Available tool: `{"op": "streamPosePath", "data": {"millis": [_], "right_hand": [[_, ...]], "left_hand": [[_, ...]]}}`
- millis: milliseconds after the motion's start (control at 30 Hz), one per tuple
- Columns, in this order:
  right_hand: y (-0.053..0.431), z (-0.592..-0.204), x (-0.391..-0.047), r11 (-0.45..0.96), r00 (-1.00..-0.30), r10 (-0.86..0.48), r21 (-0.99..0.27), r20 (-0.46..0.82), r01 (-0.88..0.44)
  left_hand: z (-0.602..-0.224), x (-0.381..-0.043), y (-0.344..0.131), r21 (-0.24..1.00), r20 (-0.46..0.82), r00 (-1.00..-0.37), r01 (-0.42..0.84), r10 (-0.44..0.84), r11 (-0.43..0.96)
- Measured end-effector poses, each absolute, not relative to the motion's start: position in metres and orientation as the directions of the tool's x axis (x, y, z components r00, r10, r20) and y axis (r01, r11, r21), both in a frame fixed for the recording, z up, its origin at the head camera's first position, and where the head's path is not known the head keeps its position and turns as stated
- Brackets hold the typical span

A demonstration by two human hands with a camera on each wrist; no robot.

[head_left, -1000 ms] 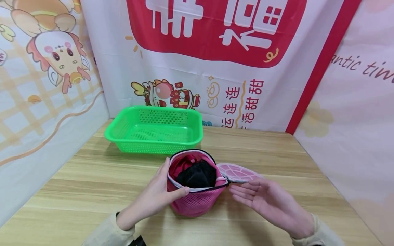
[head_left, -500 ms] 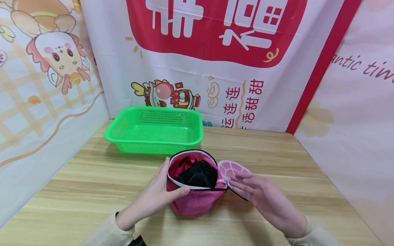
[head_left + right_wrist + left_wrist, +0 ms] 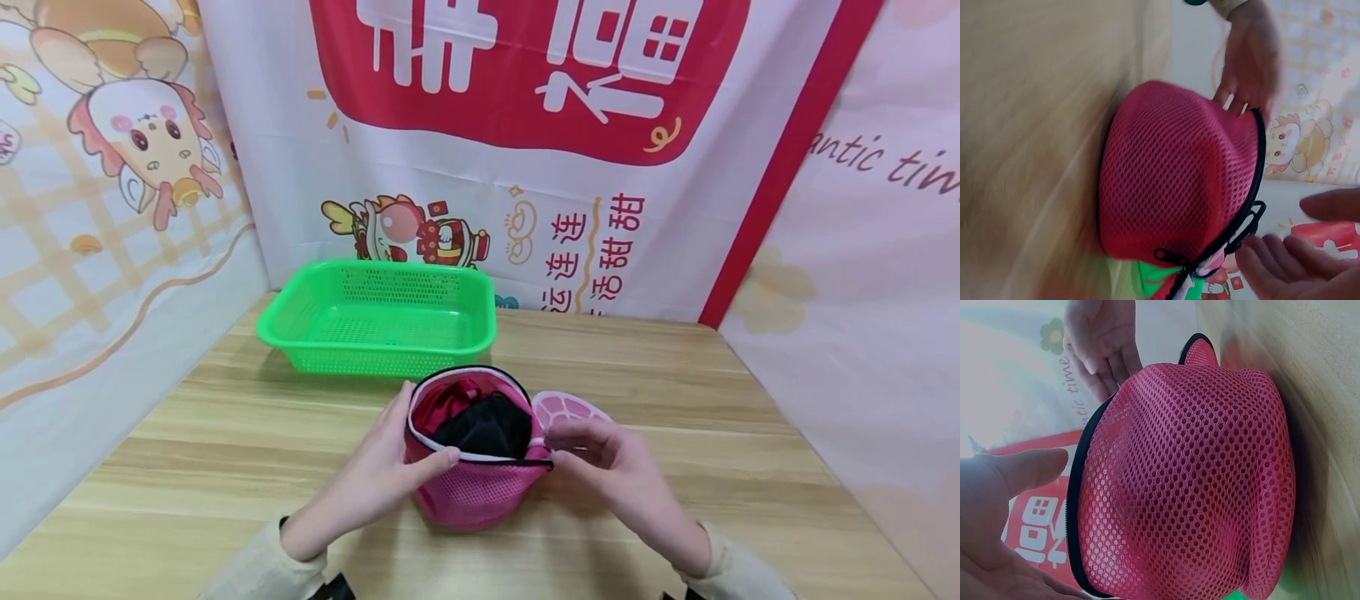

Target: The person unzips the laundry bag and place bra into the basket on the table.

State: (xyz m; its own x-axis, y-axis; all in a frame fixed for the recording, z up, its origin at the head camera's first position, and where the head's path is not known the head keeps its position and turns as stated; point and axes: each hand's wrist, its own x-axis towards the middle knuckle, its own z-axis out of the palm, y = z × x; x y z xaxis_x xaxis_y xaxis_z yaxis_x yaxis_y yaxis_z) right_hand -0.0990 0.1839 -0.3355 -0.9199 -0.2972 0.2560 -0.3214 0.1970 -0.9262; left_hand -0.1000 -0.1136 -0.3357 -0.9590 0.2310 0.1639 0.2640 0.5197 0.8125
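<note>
A pink mesh laundry bag [image 3: 480, 496] with a black zipper edge stands open-topped on the table. Black cloth [image 3: 486, 425] and some dark red fabric [image 3: 446, 407] lie inside. Its round lid [image 3: 564, 407], patterned pink and white, is folded out to the right, partly behind my right hand [image 3: 626, 475]. That hand has its fingertips right at the rim's right corner, thumb and fingers apart in the right wrist view. A zipper pull [image 3: 1163, 254] hangs near this corner. My left hand [image 3: 382, 479] rests along the bag's left side, thumb straight over the front rim.
A green plastic basket [image 3: 390, 358] with perforated sides sits behind the bag, to the left. The wooden table [image 3: 750, 500] is bounded by printed cloth [image 3: 637, 275] at the back and on both sides.
My right hand has moved left to the bag's rim, its palm turning downward and its fingers bending in. The lid has swung slightly toward the bag. My left hand stays put.
</note>
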Motion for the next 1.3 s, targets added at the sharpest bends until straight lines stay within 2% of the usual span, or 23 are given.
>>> {"op": "streamPosePath", "data": {"millis": [167,333,433,533,667,900,1100,1300], "right_hand": [[0.181,-0.342,-0.103,0.239,-0.804,-0.434,-0.809,0.406,-0.537],[0.177,-0.347,-0.105,0.312,-0.699,-0.482,-0.643,0.528,-0.7],[0.176,-0.35,-0.109,0.331,-0.65,-0.496,-0.567,0.575,-0.754],[0.176,-0.353,-0.112,0.348,-0.62,-0.504,-0.515,0.601,-0.783],[0.176,-0.352,-0.114,0.373,-0.618,-0.511,-0.494,0.598,-0.785],[0.175,-0.348,-0.115,0.441,-0.654,-0.513,-0.483,0.555,-0.756],[0.174,-0.346,-0.116,0.467,-0.663,-0.53,-0.471,0.529,-0.748],[0.174,-0.345,-0.117,0.46,-0.642,-0.563,-0.448,0.52,-0.766]], "left_hand": [[-0.332,-0.099,-0.117,0.808,0.134,-0.969,0.228,0.207,0.543],[-0.328,-0.099,-0.119,0.796,0.149,-0.972,0.227,0.181,0.562],[-0.326,-0.101,-0.118,0.773,0.235,-0.957,0.291,0.173,0.564],[-0.325,-0.106,-0.116,0.722,0.373,-0.91,0.407,0.181,0.559],[-0.319,-0.115,-0.114,0.65,0.504,-0.831,0.545,0.237,0.529],[-0.306,-0.13,-0.107,0.554,0.58,-0.748,0.653,0.323,0.517],[-0.295,-0.139,-0.099,0.499,0.551,-0.723,0.686,0.417,0.529],[-0.288,-0.145,-0.092,0.383,0.47,-0.703,0.708,0.535,0.593]]}}
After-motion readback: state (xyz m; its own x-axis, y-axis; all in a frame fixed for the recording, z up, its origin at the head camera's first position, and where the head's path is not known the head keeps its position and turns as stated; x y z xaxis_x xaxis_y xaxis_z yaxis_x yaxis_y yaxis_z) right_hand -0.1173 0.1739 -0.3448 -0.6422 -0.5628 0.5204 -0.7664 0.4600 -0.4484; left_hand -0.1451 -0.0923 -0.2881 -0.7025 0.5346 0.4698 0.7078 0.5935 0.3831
